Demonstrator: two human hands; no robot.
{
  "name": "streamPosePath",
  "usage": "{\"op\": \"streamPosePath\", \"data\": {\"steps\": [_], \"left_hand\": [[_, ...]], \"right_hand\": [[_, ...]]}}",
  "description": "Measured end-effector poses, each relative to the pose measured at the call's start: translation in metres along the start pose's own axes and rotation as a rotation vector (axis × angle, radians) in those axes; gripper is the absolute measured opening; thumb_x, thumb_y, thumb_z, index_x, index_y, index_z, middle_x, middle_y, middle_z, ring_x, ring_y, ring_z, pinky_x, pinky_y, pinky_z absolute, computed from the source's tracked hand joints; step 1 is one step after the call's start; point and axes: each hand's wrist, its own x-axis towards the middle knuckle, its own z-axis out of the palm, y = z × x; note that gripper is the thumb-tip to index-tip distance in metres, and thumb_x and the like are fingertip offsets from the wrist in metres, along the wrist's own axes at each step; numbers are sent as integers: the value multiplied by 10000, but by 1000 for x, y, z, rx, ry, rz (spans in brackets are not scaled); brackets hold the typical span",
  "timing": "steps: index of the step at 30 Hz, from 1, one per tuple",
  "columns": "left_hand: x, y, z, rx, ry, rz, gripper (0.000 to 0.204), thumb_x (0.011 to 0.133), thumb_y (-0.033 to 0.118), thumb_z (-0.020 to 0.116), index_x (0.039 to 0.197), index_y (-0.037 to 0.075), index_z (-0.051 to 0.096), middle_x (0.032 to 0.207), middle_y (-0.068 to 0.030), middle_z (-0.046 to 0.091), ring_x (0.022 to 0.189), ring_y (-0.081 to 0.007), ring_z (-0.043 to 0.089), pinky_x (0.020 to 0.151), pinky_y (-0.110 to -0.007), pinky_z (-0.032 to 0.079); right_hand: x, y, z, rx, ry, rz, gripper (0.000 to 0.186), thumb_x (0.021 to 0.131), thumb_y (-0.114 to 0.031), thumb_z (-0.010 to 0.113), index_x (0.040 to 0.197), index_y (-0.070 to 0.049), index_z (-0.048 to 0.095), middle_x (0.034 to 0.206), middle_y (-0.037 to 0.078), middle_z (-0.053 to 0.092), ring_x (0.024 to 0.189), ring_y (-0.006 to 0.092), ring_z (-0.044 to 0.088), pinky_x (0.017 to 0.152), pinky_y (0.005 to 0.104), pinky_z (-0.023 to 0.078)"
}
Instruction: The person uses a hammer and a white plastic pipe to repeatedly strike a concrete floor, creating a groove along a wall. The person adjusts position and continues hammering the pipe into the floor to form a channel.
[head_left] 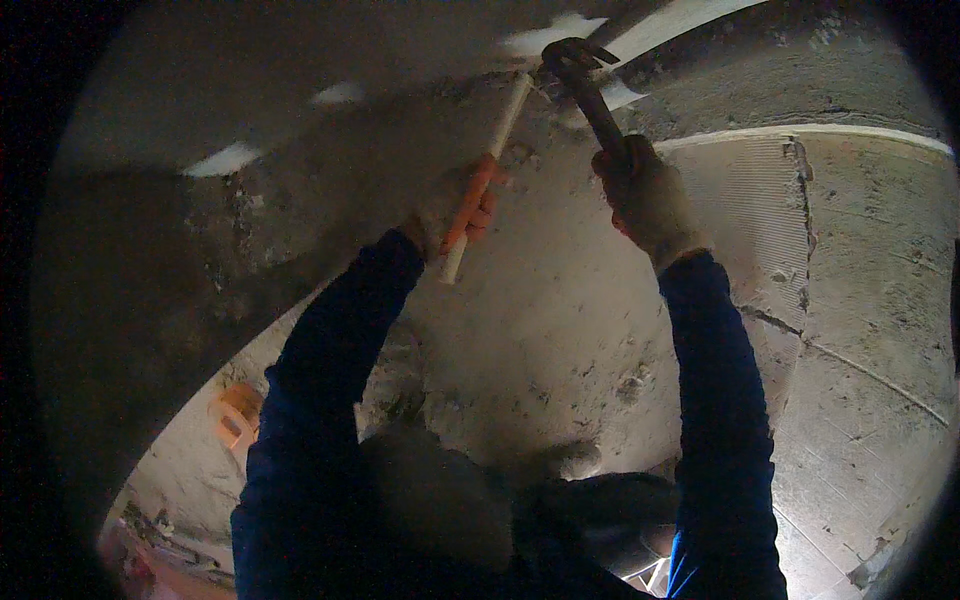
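My right hand, in what looks like a pale work glove, is wrapped around the handle of a claw hammer. The hammer's dark head points up and away from me, near the base of the far wall. To the left of it, my left hand has its fingers closed around a pale, narrow stick, which looks like wood. This stick is tilted, its upper end close to the hammer head and the wall. Its lower end sticks out below my fingers.
A dark wall curves along the left and far side. Grey, rough floor lies below my hands. Ridged mortar and large tiles are at the right. An orange plastic tool lies beside my left forearm.
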Motion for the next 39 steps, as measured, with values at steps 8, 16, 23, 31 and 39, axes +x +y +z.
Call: {"op": "streamPosePath", "data": {"steps": [8,16,23,31,39], "left_hand": [[9,-3,-4,231,-159,67,363,1039,478,276,1071,198,504,582,-13,468,430,-174,426,391,-374,360],[7,-9,-8,800,252,41,372,1032,482,292,960,216,542,611,0,499,436,-163,428,418,-358,372],[11,-10,-16,391,244,-146,264,1004,423,453,1053,199,584,689,29,520,562,-124,487,495,-306,408],[33,-46,-43,513,133,32,250,1002,503,402,1009,287,527,500,37,423,340,-148,351,322,-345,326],[19,-19,-27,218,105,-163,230,1033,460,353,966,289,492,493,57,392,329,-130,335,308,-316,263]], "right_hand": [[-35,-47,-30,368,8,119,245,986,-324,543,1016,-81,542,662,68,616,519,183,620,487,350,487],[-36,-70,-38,376,261,-98,237,972,-290,584,1081,-84,543,782,103,693,630,238,689,537,380,512],[-3,-37,-1,-111,308,-152,289,968,-303,562,1125,-62,527,901,191,707,826,402,690,690,491,542],[8,-32,-3,-139,51,-28,414,970,-413,517,1186,-61,504,909,238,692,876,454,663,756,539,529],[16,-31,5,-268,168,-194,316,958,-339,561,1100,-58,543,910,218,676,750,404,665,632,490,529]]}}
